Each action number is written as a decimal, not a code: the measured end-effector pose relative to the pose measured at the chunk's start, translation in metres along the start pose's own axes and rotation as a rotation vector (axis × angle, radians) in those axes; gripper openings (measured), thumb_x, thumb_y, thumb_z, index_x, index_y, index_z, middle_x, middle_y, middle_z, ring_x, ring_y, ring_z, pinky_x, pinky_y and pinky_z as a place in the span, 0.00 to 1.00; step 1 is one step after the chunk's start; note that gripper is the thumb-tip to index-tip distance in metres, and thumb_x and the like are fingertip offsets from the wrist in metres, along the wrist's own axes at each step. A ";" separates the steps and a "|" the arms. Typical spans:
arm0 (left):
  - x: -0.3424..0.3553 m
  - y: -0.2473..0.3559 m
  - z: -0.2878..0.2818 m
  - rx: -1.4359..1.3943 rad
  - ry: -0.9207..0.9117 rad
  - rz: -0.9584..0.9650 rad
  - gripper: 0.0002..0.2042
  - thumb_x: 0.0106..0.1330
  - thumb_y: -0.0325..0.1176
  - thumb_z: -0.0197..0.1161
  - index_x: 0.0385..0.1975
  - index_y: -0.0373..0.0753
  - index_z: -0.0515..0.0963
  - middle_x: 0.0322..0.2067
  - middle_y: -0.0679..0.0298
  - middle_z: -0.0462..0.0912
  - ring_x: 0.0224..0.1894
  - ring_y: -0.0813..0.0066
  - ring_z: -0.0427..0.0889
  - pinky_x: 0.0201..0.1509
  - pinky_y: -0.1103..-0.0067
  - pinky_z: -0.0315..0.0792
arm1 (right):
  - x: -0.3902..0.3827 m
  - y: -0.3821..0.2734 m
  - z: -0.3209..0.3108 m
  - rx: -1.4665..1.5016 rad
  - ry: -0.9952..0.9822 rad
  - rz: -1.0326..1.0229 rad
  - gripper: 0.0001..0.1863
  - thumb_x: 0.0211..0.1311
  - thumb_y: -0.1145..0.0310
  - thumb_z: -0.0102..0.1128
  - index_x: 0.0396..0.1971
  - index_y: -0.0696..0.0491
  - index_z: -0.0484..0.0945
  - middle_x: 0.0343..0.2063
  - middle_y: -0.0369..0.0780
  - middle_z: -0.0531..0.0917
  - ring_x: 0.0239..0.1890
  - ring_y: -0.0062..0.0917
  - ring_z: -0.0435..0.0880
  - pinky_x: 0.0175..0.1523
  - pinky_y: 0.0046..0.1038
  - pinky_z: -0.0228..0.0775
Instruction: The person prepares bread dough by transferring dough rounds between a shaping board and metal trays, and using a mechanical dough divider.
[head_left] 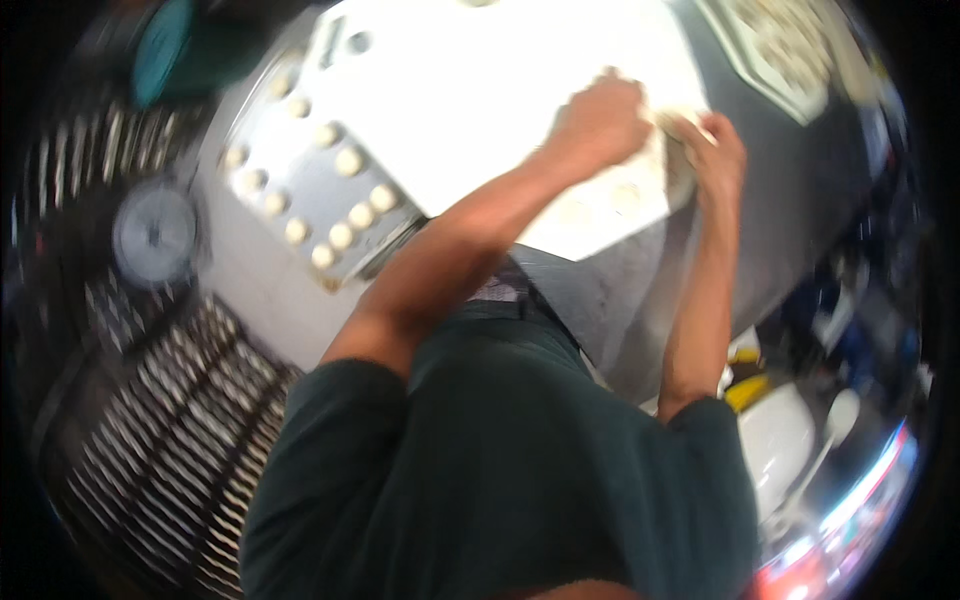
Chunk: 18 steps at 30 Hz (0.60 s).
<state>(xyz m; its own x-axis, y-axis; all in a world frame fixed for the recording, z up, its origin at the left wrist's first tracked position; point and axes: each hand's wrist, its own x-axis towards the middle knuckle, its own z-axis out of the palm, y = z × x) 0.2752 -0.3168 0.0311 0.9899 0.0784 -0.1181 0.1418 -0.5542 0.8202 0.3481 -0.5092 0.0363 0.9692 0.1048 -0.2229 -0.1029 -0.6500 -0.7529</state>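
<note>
My left hand (pixel 605 120) rests over the large white board (pixel 450 100), its fingers curled closed; what they hold, if anything, is hidden under them. At the board's right edge my right hand (pixel 714 155) pinches a pale, soft piece of dough (pixel 662 150), which spans the small gap between both hands. Just below my hands, flattened rounds of dough (pixel 627 198) lie on the board, faint against the glare. To the left, a metal tray (pixel 315 185) bears several round dough balls (pixel 349 160), spaced apart. The picture is blurred around my fingers.
A pale tray (pixel 780 60) of lumpy pale pieces stands at the far right of the grey table (pixel 800 190). Back left is a green bucket (pixel 165 55). Slatted racks (pixel 180 400) and a round grey lid-like disc (pixel 155 235) lie to the left; a white container (pixel 775 435) is lower right.
</note>
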 end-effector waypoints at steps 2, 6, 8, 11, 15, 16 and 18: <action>0.003 0.017 0.002 -0.025 -0.075 -0.135 0.14 0.58 0.31 0.62 0.42 0.32 0.80 0.42 0.44 0.84 0.45 0.45 0.85 0.50 0.59 0.78 | 0.006 0.028 -0.004 0.238 0.072 0.030 0.15 0.53 0.67 0.77 0.37 0.55 0.81 0.32 0.34 0.82 0.33 0.18 0.79 0.39 0.23 0.72; -0.037 0.004 -0.007 -0.035 0.141 0.028 0.15 0.55 0.34 0.67 0.42 0.34 0.82 0.42 0.47 0.85 0.41 0.48 0.86 0.46 0.61 0.79 | -0.004 0.013 -0.012 0.358 0.079 0.036 0.17 0.58 0.73 0.74 0.43 0.57 0.75 0.34 0.39 0.83 0.33 0.21 0.81 0.36 0.22 0.74; -0.076 -0.016 -0.039 -0.228 0.307 0.048 0.17 0.54 0.36 0.70 0.42 0.36 0.82 0.42 0.49 0.85 0.41 0.49 0.85 0.46 0.64 0.79 | -0.014 0.000 -0.015 0.389 0.067 -0.033 0.17 0.59 0.72 0.74 0.43 0.56 0.75 0.34 0.39 0.83 0.31 0.19 0.79 0.35 0.20 0.70; -0.160 -0.066 -0.102 -0.423 0.499 -0.248 0.19 0.55 0.38 0.74 0.44 0.36 0.82 0.43 0.54 0.86 0.45 0.58 0.85 0.50 0.71 0.78 | -0.055 -0.064 0.030 0.365 -0.021 -0.167 0.16 0.61 0.72 0.72 0.44 0.56 0.74 0.34 0.39 0.82 0.30 0.18 0.76 0.34 0.18 0.67; -0.262 -0.208 -0.142 -0.301 0.673 -0.708 0.21 0.59 0.43 0.71 0.48 0.35 0.82 0.42 0.52 0.87 0.45 0.60 0.86 0.52 0.71 0.77 | -0.124 -0.131 0.106 0.285 -0.272 -0.356 0.18 0.61 0.73 0.71 0.49 0.55 0.75 0.36 0.36 0.82 0.33 0.16 0.77 0.36 0.16 0.69; -0.279 -0.236 -0.148 -0.213 0.661 -0.840 0.22 0.60 0.44 0.70 0.48 0.34 0.82 0.43 0.52 0.87 0.46 0.59 0.86 0.53 0.70 0.77 | -0.140 -0.142 0.128 0.276 -0.366 -0.379 0.19 0.60 0.74 0.71 0.50 0.55 0.76 0.37 0.36 0.82 0.35 0.15 0.78 0.37 0.16 0.69; -0.285 -0.280 -0.140 -0.159 0.647 -0.867 0.22 0.61 0.44 0.68 0.48 0.33 0.82 0.44 0.50 0.87 0.46 0.57 0.86 0.54 0.68 0.77 | -0.161 -0.151 0.170 0.198 -0.515 -0.436 0.20 0.58 0.75 0.72 0.50 0.55 0.76 0.41 0.37 0.82 0.43 0.18 0.79 0.46 0.21 0.73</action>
<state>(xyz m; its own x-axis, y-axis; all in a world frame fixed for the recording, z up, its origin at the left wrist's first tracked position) -0.0470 -0.0681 -0.0871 0.3598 0.8370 -0.4124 0.7436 0.0097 0.6685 0.1694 -0.3003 0.0806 0.7073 0.6993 -0.1031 0.1848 -0.3237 -0.9280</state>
